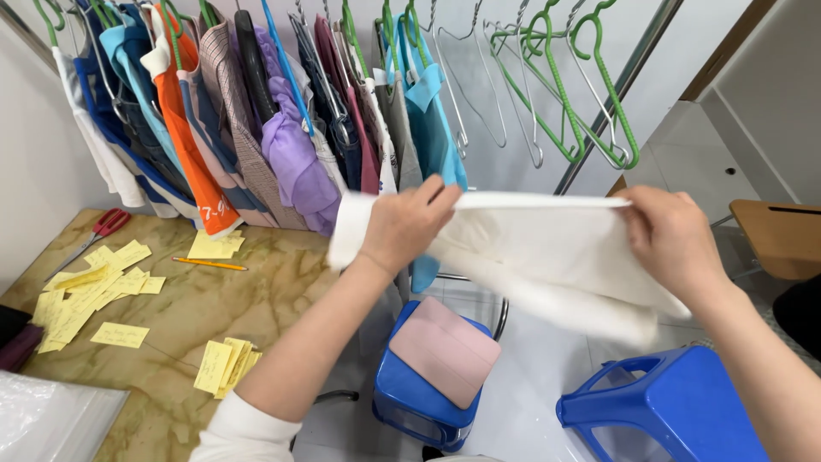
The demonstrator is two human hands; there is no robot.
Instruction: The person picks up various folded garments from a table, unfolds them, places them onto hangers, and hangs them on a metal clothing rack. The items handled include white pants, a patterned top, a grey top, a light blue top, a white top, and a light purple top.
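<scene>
Left hand (402, 227) bare, no rings showing; that forearm's uncovered up to a white sleeve (244, 432) pushed past the elbow; right hand (671, 239) bare too

Left hand (404, 227) and right hand (671, 241) grip the top edge of a white garment (547, 252), stretched flat between them, before a rack of hung clothes (256, 111), above two blue stools (419, 398); yellow notes (94, 291) lie on the marbled table (214, 316).

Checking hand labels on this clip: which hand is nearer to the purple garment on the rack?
Left. The left hand grips the white garment just right of and below the purple garment; the right hand holds the cloth's far end, well to the right.
</scene>
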